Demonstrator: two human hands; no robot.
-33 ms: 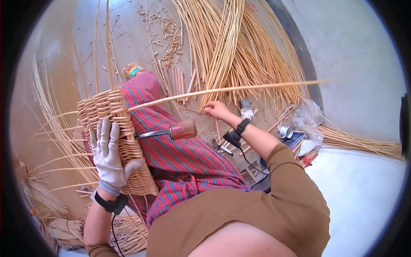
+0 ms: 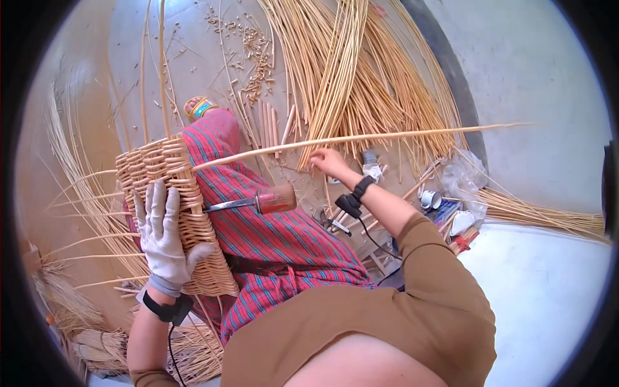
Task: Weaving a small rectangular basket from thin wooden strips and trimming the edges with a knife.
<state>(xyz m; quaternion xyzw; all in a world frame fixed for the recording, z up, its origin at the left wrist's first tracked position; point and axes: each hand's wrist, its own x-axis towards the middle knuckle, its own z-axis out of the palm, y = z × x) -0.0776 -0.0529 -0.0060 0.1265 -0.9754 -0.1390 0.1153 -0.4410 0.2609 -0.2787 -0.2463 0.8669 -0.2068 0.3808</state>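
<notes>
Left hand (image 2: pixel 161 238), gloved, laid along the woven basket (image 2: pixel 151 162), fingers straight and thumb spread apart, resting flat rather than clamped. Basket directly beneath that palm, tilted beside the striped cloth (image 2: pixel 277 238). Right hand (image 2: pixel 329 162), bare, well apart from the basket, fingers curled just below the long rod (image 2: pixel 277 148) running out from the weave; no contact with the rod to be made out, and impossible to tell whether pinched on anything or empty.

For good work here, probably best to press with the whole left palm, so as to steady the wall without crushing the strands. Better to take the long rod near the weave than far out, bending gradually to avoid a kink, and pulling evenly. Mind the bladed tool (image 2: pixel 277 198) to the right of the glove, blade meeting the basket edge, handle pointing away: easy to knock. Watch, too, for snagging on the thin stakes (image 2: pixel 97 257) left of the glove, and on the rod bundle (image 2: pixel 335 84) beyond the right fingertips.
</notes>
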